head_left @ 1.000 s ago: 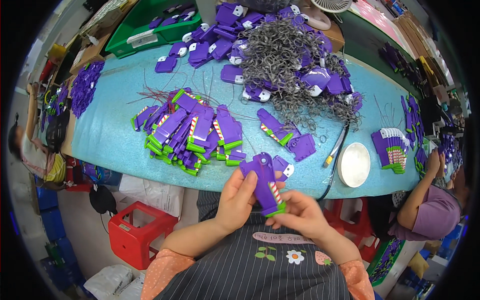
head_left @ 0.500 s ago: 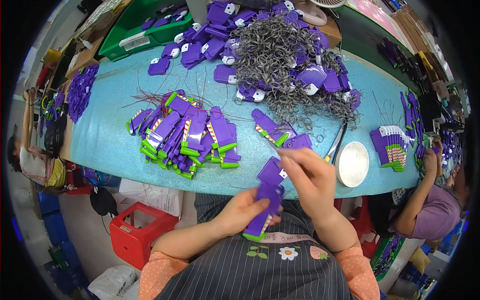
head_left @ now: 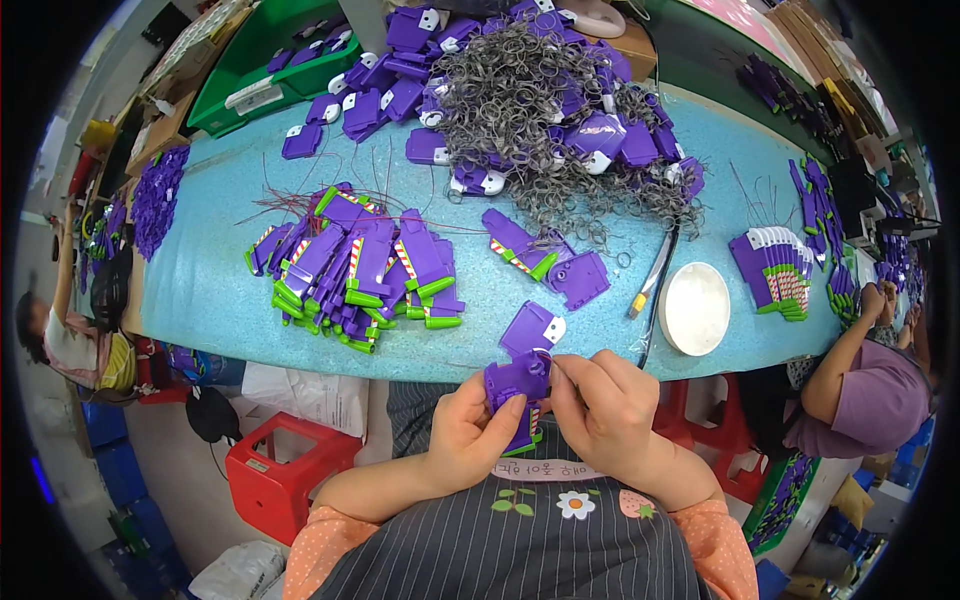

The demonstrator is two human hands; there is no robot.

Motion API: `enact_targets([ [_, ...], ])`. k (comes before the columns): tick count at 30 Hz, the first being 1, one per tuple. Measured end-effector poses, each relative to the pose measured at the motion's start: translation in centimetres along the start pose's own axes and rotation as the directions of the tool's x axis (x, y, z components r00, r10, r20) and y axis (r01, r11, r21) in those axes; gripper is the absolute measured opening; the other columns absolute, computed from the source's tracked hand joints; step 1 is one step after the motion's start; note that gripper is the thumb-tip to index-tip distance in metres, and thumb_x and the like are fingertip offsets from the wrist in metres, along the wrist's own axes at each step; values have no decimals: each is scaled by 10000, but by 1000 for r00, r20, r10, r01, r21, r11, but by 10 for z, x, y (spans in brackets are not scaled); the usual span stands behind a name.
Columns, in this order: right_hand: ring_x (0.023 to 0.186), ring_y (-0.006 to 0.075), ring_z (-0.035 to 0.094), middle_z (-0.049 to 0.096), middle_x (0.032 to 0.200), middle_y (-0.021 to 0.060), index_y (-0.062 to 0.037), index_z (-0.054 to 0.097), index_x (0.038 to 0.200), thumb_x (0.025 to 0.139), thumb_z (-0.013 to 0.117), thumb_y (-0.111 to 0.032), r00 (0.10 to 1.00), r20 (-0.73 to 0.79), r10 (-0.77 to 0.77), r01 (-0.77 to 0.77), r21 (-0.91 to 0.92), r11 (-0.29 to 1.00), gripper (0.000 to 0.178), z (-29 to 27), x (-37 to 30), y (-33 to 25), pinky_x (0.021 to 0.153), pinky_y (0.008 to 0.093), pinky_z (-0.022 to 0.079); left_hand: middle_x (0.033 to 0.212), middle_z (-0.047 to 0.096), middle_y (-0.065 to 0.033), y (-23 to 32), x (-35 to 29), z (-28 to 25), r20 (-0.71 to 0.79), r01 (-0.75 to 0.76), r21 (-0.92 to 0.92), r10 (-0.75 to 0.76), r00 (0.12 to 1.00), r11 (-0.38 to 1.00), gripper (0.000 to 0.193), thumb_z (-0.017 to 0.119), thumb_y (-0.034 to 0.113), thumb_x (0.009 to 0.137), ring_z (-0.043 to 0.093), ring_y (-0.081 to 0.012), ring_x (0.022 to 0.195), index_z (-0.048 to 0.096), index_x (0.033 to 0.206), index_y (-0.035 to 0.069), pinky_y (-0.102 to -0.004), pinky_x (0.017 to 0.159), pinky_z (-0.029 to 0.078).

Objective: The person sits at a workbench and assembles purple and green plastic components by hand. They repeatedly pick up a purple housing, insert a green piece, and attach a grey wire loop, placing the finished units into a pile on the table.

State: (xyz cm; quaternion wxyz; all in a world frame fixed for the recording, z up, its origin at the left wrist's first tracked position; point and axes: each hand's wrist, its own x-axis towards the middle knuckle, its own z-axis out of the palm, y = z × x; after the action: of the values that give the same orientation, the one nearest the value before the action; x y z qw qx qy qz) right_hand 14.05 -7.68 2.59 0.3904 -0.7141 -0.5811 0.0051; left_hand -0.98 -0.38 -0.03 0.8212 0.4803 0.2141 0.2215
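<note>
My left hand [head_left: 468,428] grips a purple plastic housing [head_left: 518,374] with a green end and a red-and-white striped strip, held in front of my apron. Its hollow side, with a round boss, faces up. Against the housing's upper right edge, my right hand [head_left: 608,405] has thumb and fingers pinched together; what is between them is too small to make out. Just beyond, at the table edge, lies a purple piece with a white tip [head_left: 530,328]. Farther back are a striped purple piece [head_left: 515,245] with a green end and an open purple shell [head_left: 580,279].
On the blue table [head_left: 210,280] are a heap of striped purple pieces [head_left: 360,265], a mound of grey coiled wires [head_left: 530,100] over purple shells, a white bowl [head_left: 696,309] and a yellow-tipped tool [head_left: 640,300]. A red stool [head_left: 290,470] stands left; a co-worker [head_left: 870,400] sits right.
My right hand has come down from above the table edge to the housing. The housing has been turned and raised, so its hollow side now shows. The whole view has shifted slightly.
</note>
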Motion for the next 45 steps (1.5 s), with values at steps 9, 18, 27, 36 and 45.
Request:
enact_targets([
  [9,437,188,473,494,569,62,14,622,844,708,681,22,998,-30,-52,52,5,999,148,3,3,-1,387,306,346,942,658,-132,6,3,-5,20,-130,494,138,990,860,259,506,-19,883,640,-127,785,500,1135,-78,-250,682,512],
  [18,468,172,500,549,611,52,-4,611,825,699,705,6,983,-99,-157,157,-6,988,157,14,1,9,401,286,371,874,683,-130,3,3,-13,24,-143,529,154,988,836,260,547,25,865,655,-139,674,520,1105,-71,-249,579,504],
  [27,443,162,484,553,589,28,-34,610,789,706,708,-10,979,-165,-123,123,-5,992,130,14,-8,8,402,281,357,877,682,-128,2,0,-10,16,-79,427,80,997,901,276,565,28,859,648,-118,674,530,1117,-65,-239,594,503],
  [36,430,151,473,537,576,25,-23,628,748,682,744,-53,971,-203,-127,132,9,991,137,8,-14,9,392,275,337,822,670,-134,9,1,1,142,-265,699,234,962,665,297,590,-2,815,660,-158,649,543,1101,-70,-263,566,516],
  [45,421,196,468,517,542,49,-46,571,670,748,677,-50,990,-132,-41,55,103,993,132,9,-21,14,399,317,344,841,674,-138,10,2,-4,186,-250,688,167,968,682,314,592,-10,804,671,-194,665,532,1104,-83,-273,582,523],
])
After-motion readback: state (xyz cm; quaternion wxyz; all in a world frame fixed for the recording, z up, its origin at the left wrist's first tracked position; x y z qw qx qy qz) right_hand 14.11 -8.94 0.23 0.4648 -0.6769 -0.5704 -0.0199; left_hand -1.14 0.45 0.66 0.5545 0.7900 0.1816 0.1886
